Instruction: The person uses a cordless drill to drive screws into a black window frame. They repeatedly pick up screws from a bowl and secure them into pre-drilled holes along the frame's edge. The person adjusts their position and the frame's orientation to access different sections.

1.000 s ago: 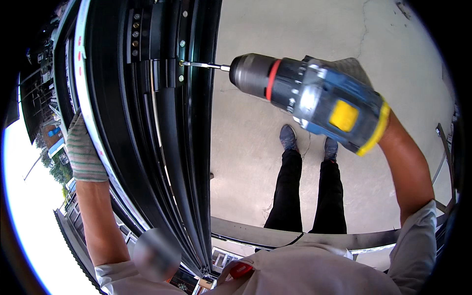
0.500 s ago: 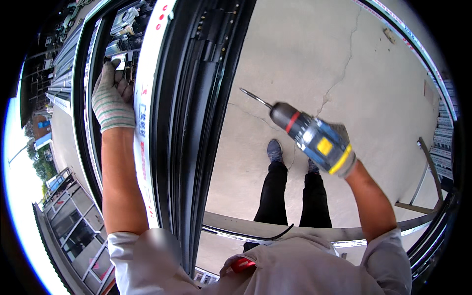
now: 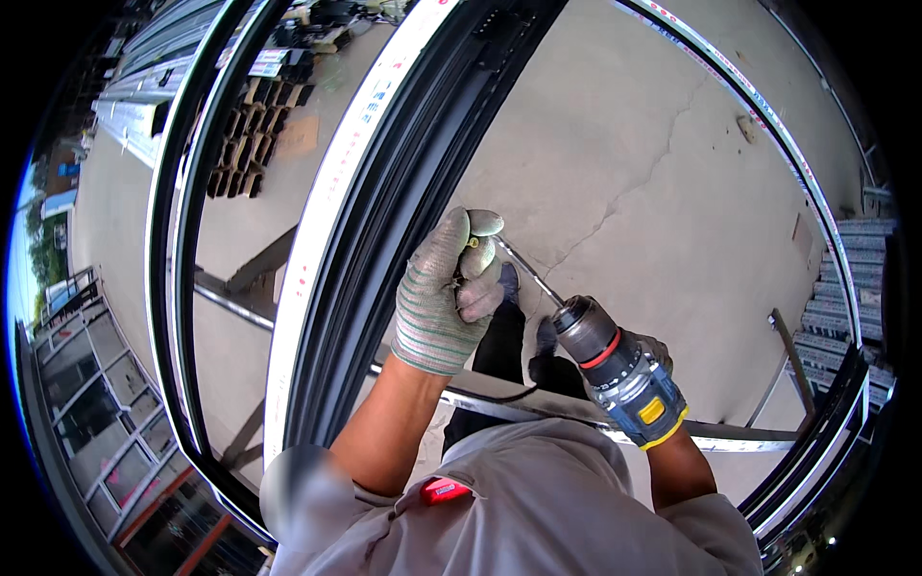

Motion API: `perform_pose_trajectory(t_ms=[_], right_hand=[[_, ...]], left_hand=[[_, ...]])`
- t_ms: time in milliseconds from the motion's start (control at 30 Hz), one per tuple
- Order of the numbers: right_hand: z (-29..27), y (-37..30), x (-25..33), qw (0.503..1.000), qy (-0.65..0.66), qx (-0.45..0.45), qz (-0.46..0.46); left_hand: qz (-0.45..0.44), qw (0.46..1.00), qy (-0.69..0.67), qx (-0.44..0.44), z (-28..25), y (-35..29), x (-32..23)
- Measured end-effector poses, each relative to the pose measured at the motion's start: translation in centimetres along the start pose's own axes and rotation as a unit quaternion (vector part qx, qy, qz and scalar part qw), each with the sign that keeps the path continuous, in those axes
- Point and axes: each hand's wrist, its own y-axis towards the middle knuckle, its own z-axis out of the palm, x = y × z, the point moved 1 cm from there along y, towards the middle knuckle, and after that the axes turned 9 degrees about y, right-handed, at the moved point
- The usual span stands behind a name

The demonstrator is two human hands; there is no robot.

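My left hand (image 3: 440, 307), in a grey striped knit glove, is closed with its thumb and fingers pinched together beside the dark frame bar. A small yellowish screw (image 3: 473, 243) shows between the fingertips. My right hand (image 3: 655, 351), also gloved, grips a blue-and-black cordless drill (image 3: 619, 379) with a red ring and yellow trim. Its long thin driver bit (image 3: 530, 272) points up and left, with the tip close to the left fingertips. Whether the tip touches the screw, I cannot tell. The black grooved frame bar (image 3: 408, 182) runs just left of my hands.
White printed film (image 3: 331, 197) covers the bar's left edge. Around me curves more metal framing (image 3: 788, 158). Stacked wrapped profiles (image 3: 836, 298) lie at right; brown-ended bars (image 3: 252, 139) rest on the floor at far left. A crossbar (image 3: 509, 408) passes before my body.
My left hand has come back from beyond the bar, rightward and nearer, with the small screw in its fingers. The drill has moved down and right, and the bit now meets the left hand.
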Motion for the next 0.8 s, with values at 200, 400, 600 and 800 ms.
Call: perform_pose_trajectory(t_ms=[200,400,600,800], right_hand=[[-0.2,-5.6,2.7,0.988,0.040,-0.011,-0.148],[-0.4,-11.8,4.4,0.977,0.074,0.045,-0.193],[0.4,-15.5,6.6,0.974,0.072,0.111,-0.184],[1.7,-17.9,9.2,0.962,0.122,0.140,-0.198]], left_hand=[[0.064,0.997,-0.043,0.023,1.2,-9.6,1.5],[0.115,0.992,-0.052,0.025,1.3,-17.7,5.1],[0.157,0.987,-0.005,-0.036,-0.2,-24.4,6.6],[0.170,0.984,-0.016,-0.050,-2.5,-28.9,6.8]])
